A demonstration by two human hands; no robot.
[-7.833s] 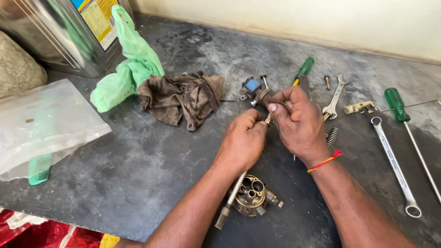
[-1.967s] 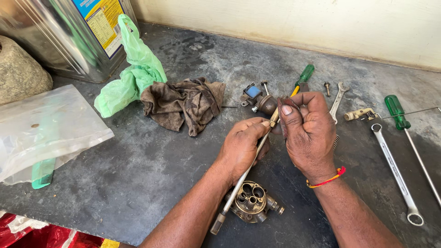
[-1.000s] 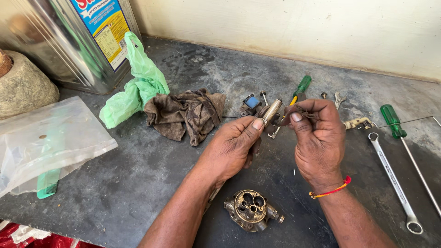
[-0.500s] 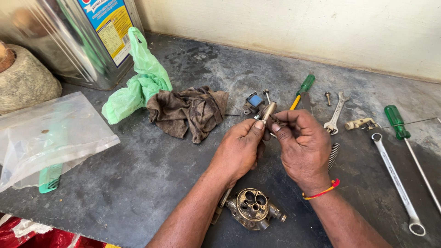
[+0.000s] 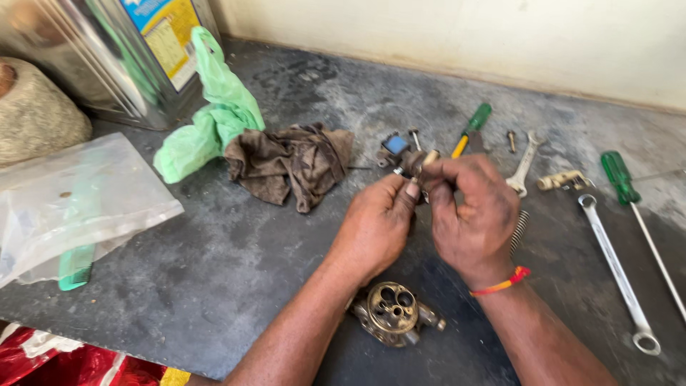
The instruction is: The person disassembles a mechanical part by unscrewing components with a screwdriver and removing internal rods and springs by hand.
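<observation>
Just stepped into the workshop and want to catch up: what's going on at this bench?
A person is working a small metal part held between the fingertips of both hands, left hand and right hand, above a dark worktop. A round metal housing with holes lies just below the wrists. Around them lie a brown rag, a green bag, green-handled screwdrivers, wrenches and a spring.

The small part pinched between both hands is mostly hidden by fingers and blurred.
</observation>
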